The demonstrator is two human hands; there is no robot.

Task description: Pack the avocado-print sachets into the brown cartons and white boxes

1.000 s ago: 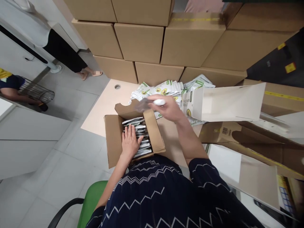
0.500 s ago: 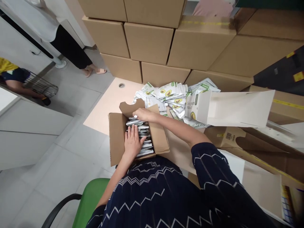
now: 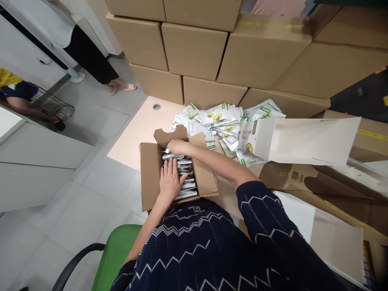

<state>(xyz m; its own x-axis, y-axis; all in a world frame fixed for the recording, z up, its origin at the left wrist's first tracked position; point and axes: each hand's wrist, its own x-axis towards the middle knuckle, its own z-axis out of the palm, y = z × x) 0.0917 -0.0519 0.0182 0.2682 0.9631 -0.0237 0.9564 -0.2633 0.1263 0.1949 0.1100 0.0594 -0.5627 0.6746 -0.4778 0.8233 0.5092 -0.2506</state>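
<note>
An open cardboard box (image 3: 149, 178) stands in front of me, its flaps folded out. Inside it, silver-white sachets (image 3: 187, 185) are packed on edge in a row. My left hand (image 3: 170, 180) lies on top of them with its fingers stretched out. At the far end of the row, my right hand (image 3: 177, 147) reaches down into the box, fingers curled and partly hidden. What it holds there, if anything, does not show clearly. Beyond the box lies a loose pile of avocado-printed sachets (image 3: 216, 115).
Stacked cardboard boxes (image 3: 194, 50) wall off the table's back. An open white carton (image 3: 315, 139) lies on its side at the right, above an open brown box (image 3: 336, 182). A green chair (image 3: 118, 250) is at lower left. Two people are at far left, one by a wire basket (image 3: 57, 103).
My right hand has moved slightly left and deeper into the far end of the box. My left hand stays flat on the sachets. The view has shifted a little.
</note>
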